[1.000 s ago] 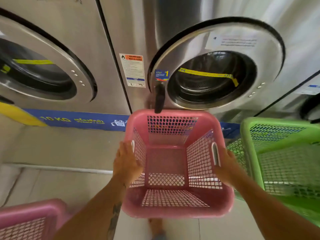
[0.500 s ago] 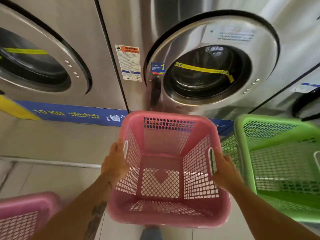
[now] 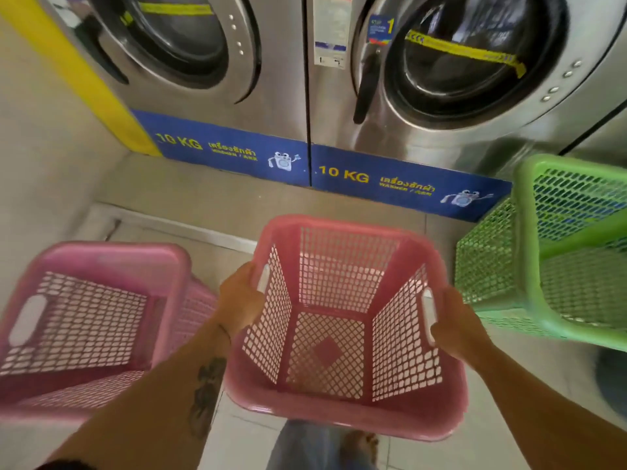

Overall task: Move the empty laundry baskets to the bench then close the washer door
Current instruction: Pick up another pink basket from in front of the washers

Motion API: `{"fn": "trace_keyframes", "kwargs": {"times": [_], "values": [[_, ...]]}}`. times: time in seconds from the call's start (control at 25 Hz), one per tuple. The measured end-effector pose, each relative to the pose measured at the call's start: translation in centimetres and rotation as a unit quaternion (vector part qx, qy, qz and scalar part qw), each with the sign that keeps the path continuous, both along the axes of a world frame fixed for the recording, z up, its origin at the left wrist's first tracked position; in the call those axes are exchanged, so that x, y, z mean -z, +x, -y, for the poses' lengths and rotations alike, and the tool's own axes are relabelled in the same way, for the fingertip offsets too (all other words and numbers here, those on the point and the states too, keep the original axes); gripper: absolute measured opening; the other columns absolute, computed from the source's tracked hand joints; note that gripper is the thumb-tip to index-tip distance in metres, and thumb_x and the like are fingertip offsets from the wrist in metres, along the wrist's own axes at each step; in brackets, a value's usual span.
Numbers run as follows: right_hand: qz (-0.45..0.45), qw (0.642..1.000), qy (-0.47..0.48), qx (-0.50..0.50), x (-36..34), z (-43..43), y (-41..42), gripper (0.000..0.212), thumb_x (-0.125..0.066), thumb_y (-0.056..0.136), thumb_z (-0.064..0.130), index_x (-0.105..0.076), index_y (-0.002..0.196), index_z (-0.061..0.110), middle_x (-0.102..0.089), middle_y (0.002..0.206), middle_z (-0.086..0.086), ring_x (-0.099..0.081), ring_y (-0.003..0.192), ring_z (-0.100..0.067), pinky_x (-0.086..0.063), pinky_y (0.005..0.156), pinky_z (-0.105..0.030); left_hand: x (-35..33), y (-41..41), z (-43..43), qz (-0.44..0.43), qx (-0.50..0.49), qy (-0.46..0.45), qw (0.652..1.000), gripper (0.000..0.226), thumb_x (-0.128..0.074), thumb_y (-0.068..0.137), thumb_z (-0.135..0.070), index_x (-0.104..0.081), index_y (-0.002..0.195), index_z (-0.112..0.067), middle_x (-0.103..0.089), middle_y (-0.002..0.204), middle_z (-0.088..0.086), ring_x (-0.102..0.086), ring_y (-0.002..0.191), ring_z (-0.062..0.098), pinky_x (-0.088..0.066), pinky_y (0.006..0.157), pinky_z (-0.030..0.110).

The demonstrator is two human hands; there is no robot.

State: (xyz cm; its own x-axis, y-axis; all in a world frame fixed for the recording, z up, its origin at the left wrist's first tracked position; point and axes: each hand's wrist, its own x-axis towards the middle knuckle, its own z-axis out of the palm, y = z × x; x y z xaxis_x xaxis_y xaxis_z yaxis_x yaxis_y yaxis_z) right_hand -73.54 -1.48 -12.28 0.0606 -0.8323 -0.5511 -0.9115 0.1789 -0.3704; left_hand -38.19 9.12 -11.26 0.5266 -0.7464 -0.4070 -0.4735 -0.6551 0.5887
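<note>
An empty pink laundry basket (image 3: 342,415) hangs in front of me above the floor. My left hand (image 3: 239,296) grips its left handle slot and my right hand (image 3: 453,320) grips its right one. A second, lighter pink basket (image 3: 112,256) stands empty at the lower left. A green basket (image 3: 529,212) sits at the right, partly cut off by the frame. The right washer's round steel door (image 3: 556,96) with its black handle (image 3: 364,88) faces me at the top; whether it is latched I cannot tell.
A second steel washer (image 3: 190,45) stands at the upper left beside a yellow wall stripe (image 3: 78,76). Blue "10 KG" panels (image 3: 342,173) run along the washers' bases above a raised concrete step. My leg and bare foot (image 3: 363,442) show under the held basket.
The view has tilted down and the held basket has come lower and back from the washer. The lighter pink basket at the left now shows almost fully.
</note>
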Motion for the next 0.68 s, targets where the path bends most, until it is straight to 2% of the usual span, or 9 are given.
{"fn": "trace_keyframes", "kwargs": {"times": [0.08, 0.2, 0.28, 0.36, 0.4, 0.48, 0.52, 0.6, 0.68], "values": [[0.022, 0.997, 0.032, 0.070, 1.7, -2.2, 0.7, 0.068, -0.059, 0.059, -0.004, -0.039, 0.120, 0.019, -0.057, 0.094, -0.007, -0.057, 0.076, -0.027, -0.040, 0.046, -0.029, 1.1, 0.4, -2.1, -0.032, -0.022, 0.012, 0.999, 0.045, -0.046, 0.079, 0.004, -0.056, 0.117, -0.017, -0.063, 0.085, -0.001, -0.064, 0.069, 0.023, -0.057, 0.058, 0.037], [0.048, 0.985, 0.061, 0.154, 4.4, -5.3, 2.1, 0.076, -0.057, 0.067, 0.001, -0.035, 0.138, 0.017, -0.053, 0.099, -0.007, -0.057, 0.084, -0.031, -0.048, 0.055, -0.032, 3.5, 1.6, -4.5, -0.033, -0.028, 0.026, 0.999, 0.043, -0.045, 0.080, 0.007, -0.055, 0.111, -0.020, -0.063, 0.083, 0.003, -0.060, 0.059, 0.017, -0.052, 0.047, 0.028], [0.065, 0.976, 0.079, 0.190, 6.0, -7.3, 3.7, 0.074, -0.056, 0.069, 0.004, -0.036, 0.138, 0.019, -0.058, 0.102, -0.007, -0.061, 0.086, -0.031, -0.054, 0.060, -0.036, 5.6, 2.9, -5.8, -0.047, -0.044, 0.027, 0.998, 0.040, -0.046, 0.077, 0.010, -0.057, 0.106, -0.015, -0.062, 0.084, 0.009, -0.055, 0.056, 0.015, -0.047, 0.044, 0.024], [0.079, 0.970, 0.092, 0.211, 7.4, -9.3, 5.2, 0.071, -0.058, 0.070, 0.003, -0.039, 0.136, 0.021, -0.060, 0.097, -0.002, -0.063, 0.081, -0.025, -0.055, 0.058, -0.035, 7.4, 4.3, -7.0, -0.086, -0.070, 0.034, 0.993, 0.044, -0.048, 0.076, 0.011, -0.055, 0.112, -0.013, -0.063, 0.090, 0.013, -0.053, 0.054, 0.014, -0.043, 0.042, 0.023], [0.086, 0.967, 0.097, 0.219, 8.0, -10.2, 5.9, 0.072, -0.058, 0.069, 0.001, -0.039, 0.135, 0.021, -0.060, 0.092, 0.002, -0.063, 0.078, -0.021, -0.054, 0.053, -0.031, 8.3, 4.9, -7.7, -0.103, -0.069, 0.043, 0.991, 0.054, -0.049, 0.077, 0.011, -0.051, 0.123, -0.017, -0.063, 0.094, 0.009, -0.054, 0.055, 0.014, -0.044, 0.043, 0.023], [0.095, 0.963, 0.109, 0.226, 9.2, -11.6, 6.9, 0.071, -0.060, 0.069, -0.001, -0.038, 0.134, 0.020, -0.059, 0.090, 0.005, -0.064, 0.075, -0.018, -0.051, 0.049, -0.028, 9.6, 6.2, -9.2, -0.140, -0.042, 0.068, 0.987, 0.080, -0.054, 0.078, 0.010, -0.032, 0.142, -0.033, -0.057, 0.113, -0.001, -0.061, 0.064, 0.016, -0.047, 0.048, 0.024], [0.098, 0.961, 0.118, 0.230, 9.5, -12.2, 7.2, 0.069, -0.060, 0.072, 0.001, -0.037, 0.134, 0.021, -0.061, 0.093, 0.003, -0.065, 0.076, -0.020, -0.052, 0.050, -0.029, 10.0, 6.8, -9.7, -0.152, -0.027, 0.084, 0.984, 0.090, -0.056, 0.077, 0.009, -0.023, 0.147, -0.038, -0.052, 0.124, -0.002, -0.065, 0.076, 0.019, -0.050, 0.051, 0.024], [0.091, 0.961, 0.127, 0.228, 9.5, -13.3, 7.4, 0.061, -0.059, 0.078, 0.006, -0.039, 0.133, 0.024, -0.065, 0.102, -0.003, -0.066, 0.080, -0.023, -0.054, 0.051, -0.030, 10.4, 7.7, -10.6, -0.143, 0.012, 0.129, 0.981, 0.099, -0.056, 0.076, 0.007, -0.011, 0.151, -0.037, -0.040, 0.144, 0.004, -0.063, 0.104, 0.030, -0.054, 0.054, 0.024], [0.081, 0.969, 0.112, 0.204, 8.9, -14.1, 7.3, 0.052, -0.058, 0.081, 0.010, -0.046, 0.129, 0.026, -0.067, 0.106, -0.005, -0.066, 0.077, -0.017, -0.049, 0.046, -0.024, 9.9, 8.0, -11.4, -0.111, 0.051, 0.179, 0.976, 0.097, -0.052, 0.074, 0.006, -0.009, 0.152, -0.031, -0.038, 0.148, 0.010, -0.063, 0.104, 0.033, -0.049, 0.049, 0.020]]}}
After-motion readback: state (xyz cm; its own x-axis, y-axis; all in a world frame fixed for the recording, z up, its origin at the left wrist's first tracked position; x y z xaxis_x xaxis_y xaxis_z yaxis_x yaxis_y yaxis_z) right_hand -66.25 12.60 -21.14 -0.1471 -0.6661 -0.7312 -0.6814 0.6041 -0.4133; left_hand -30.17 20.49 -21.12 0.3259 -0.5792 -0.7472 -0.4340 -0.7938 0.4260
